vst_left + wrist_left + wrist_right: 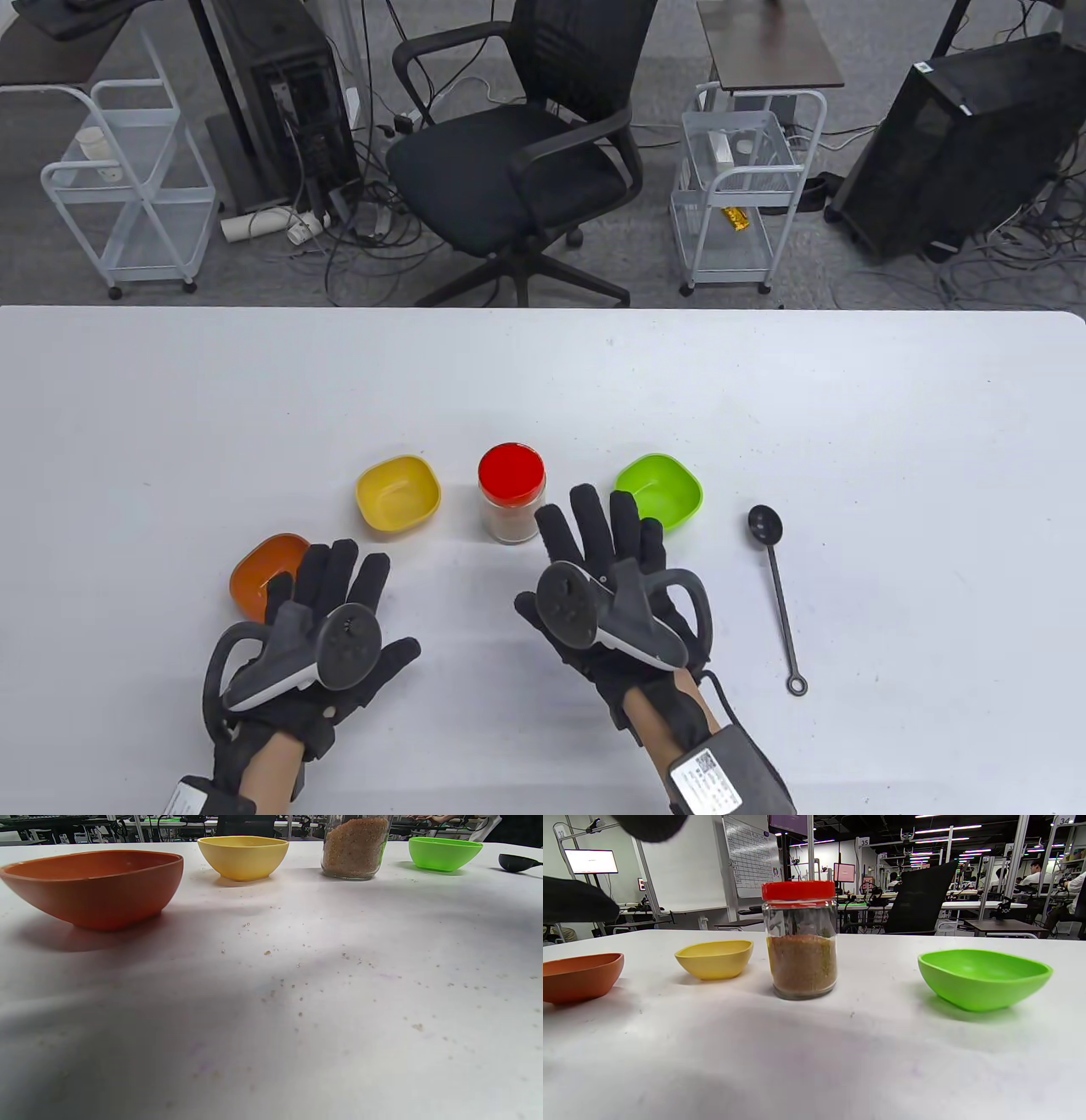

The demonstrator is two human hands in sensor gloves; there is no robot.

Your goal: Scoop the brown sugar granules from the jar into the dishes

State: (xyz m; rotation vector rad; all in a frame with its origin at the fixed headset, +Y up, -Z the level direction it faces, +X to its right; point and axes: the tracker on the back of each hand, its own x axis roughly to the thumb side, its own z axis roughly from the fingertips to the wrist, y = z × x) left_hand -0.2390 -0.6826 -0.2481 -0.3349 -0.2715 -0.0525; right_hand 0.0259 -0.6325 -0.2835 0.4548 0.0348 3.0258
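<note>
Gritty white table; glass jar upright.

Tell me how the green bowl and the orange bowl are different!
The green plastic bowl sits on the right of the red-lidded glass jar, while the orange plastic bowl sits far left, nearer the person. The green bowl shows almost whole from above; the orange bowl is partly hidden by the left hand. Both are empty, rounded-square and upright on the white table.

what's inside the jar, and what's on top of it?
Brown granules fill roughly the lower half of the glass jar. A red lid sits on top, so the opening is covered. Left wrist view crops the lid.
</note>
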